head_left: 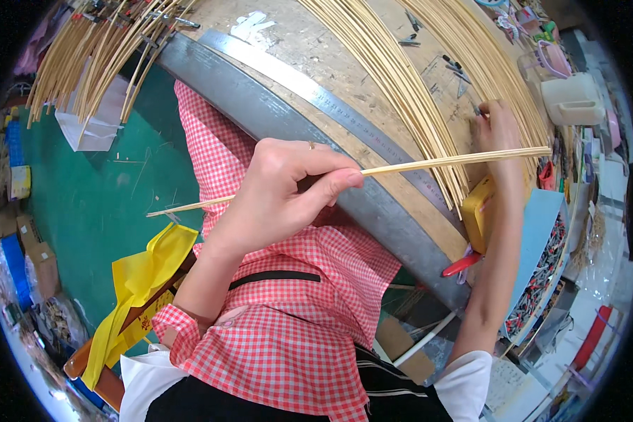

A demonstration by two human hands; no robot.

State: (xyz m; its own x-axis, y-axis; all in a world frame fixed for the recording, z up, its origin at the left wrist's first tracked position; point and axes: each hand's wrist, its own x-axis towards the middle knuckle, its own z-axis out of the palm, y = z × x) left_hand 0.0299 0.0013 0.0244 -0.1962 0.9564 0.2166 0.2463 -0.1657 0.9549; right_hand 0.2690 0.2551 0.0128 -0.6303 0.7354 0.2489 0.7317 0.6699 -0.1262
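My left hand (pixel 281 179) is closed, thumb against fingers, around a thin bundle of bamboo strips (pixel 457 160). The bundle slants across in front of me, its left end over my lap and its right end passing above my right forearm. My right hand (pixel 498 130) is stretched out to the workbench at the far right, beside loose bamboo strips. Its fingers are bent and drawn together, with something small and dark at the tips that I cannot make out. Small dark clips (pixel 457 69) lie on the bench just beyond it.
A steel ruler (pixel 330 105) lies along the workbench's grey metal edge (pixel 260 116). Long bamboo strips (pixel 394 77) spread over the wood. Clipped strips (pixel 98 63) overhang at the left. A yellow block (pixel 477 211), red-handled tool (pixel 462 265) and blue box (pixel 532 243) sit by my right arm.
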